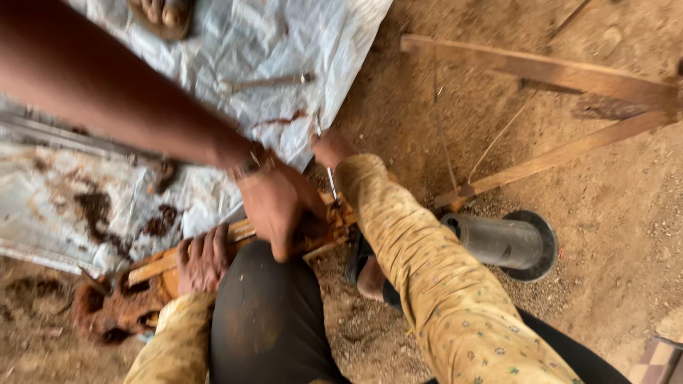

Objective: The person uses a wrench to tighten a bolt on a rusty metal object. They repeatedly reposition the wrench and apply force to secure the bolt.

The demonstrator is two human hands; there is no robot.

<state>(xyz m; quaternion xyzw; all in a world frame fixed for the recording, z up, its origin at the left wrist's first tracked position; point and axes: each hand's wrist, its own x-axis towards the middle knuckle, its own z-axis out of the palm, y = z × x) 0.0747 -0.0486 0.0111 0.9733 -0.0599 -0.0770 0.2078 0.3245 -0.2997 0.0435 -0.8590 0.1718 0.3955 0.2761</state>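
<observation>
- Hands first: your left hand (203, 257) lies at 7 o'clock, fingers curled and pressed down on the rusty orange metal part (160, 274).
- Your right hand (331, 148) is near the centre, closed around a thin metal rod (330, 179) that stands on the same part at its 3 o'clock end.
- Another person's hand (279, 206), with a bracelet on the wrist, comes from 10 o'clock and grips the part between your two hands.
- The part rests on dirt ground at the edge of a white plastic sheet (242, 43).
- A grey flanged pipe (501, 242) lies at 3 o'clock, wooden bars (541, 67) at 1 o'clock.
</observation>
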